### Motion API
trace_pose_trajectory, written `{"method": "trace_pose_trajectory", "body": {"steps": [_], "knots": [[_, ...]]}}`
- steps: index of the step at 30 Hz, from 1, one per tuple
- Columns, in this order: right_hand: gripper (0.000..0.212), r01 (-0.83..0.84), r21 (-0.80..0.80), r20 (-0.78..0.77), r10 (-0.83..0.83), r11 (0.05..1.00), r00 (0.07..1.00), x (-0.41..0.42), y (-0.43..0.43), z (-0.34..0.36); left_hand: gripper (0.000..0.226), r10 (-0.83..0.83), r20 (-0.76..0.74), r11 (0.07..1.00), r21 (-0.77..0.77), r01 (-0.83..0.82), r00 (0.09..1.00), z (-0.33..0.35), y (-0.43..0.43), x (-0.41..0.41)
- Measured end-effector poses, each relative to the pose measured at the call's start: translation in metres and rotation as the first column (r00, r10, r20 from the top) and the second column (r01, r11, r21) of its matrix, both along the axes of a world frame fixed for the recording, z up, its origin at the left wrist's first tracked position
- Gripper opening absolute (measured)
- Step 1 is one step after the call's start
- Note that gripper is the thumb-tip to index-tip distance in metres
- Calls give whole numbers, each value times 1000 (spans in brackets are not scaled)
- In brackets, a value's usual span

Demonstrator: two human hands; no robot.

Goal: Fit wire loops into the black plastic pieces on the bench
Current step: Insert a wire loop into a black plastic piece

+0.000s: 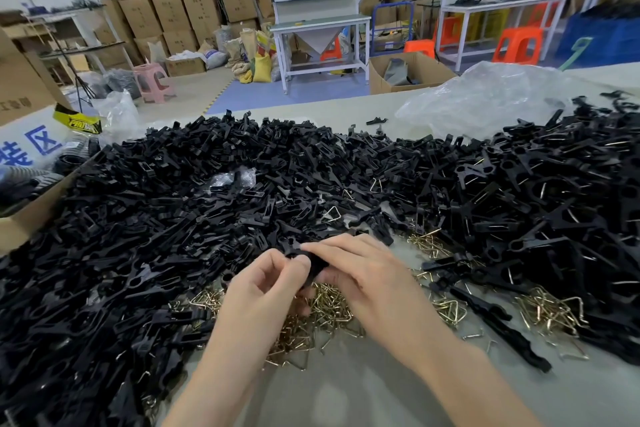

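While the left hand (266, 282) and right hand (367, 274) pinch a matte black plastic piece (310, 262) between curled fingers, it sits above glinting triangular brass-coloured wire loops (332, 308) on the bench (346, 392); its long axis is hidden.

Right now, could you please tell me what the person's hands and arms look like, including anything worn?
The left hand and right hand are bare: no gloves, rings or watch show. The left forearm and right forearm are uncovered down to the picture's lower edge, so no sleeve is in view.
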State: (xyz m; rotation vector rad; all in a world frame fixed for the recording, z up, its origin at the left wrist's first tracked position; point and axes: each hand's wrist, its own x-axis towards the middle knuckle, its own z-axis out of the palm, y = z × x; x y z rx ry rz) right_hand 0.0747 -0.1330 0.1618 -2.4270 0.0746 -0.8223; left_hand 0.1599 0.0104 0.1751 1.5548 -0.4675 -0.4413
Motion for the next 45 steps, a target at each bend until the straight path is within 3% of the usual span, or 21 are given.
{"method": "trace_pose_trajectory", "body": {"steps": [4, 7, 10, 14, 18, 21, 24, 38, 45], "knots": [[34, -77, -22, 32, 78, 997, 996, -2, 5, 3, 16, -144, -199, 984, -134, 119, 969, 4, 4, 2], [39, -91, -15, 23, 91, 996, 996, -2, 7, 5, 28, -206, -238, 970, -179, 166, 949, 5, 4, -1], [48, -111, 19, -23, 111, 994, 994, -3, 10, 4, 31, -285, -191, 949, -195, 248, 939, 7, 5, -5], [42, -170, 94, -106, 179, 981, 978, -3, 15, 5, 56, -274, -132, 958, -124, 258, 953, 3, 4, -5], [59, -172, 141, -147, 192, 975, 970, -3, 19, 2, 36, -109, -6, 992, -63, 109, 994, 3, 2, 0], [74, -152, 175, -165, 181, 973, 970, -2, 19, 2, 44, 14, 47, 997, -76, -11, 999, 1, 2, 5], [71, -121, 128, -145, 139, 984, 980, -3, 18, 2, 45, 60, 39, 996, -62, -58, 997, -2, 2, 7], [67, -105, 173, -130, 129, 979, 983, -2, 19, 2, 39, 70, 77, 998, -14, -69, 995, -3, -3, -1], [54, -137, 247, -66, 157, 959, 985, -1, 13, 3, 9, -70, 229, 995, 90, 51, 971, -2, 0, -5]]}}
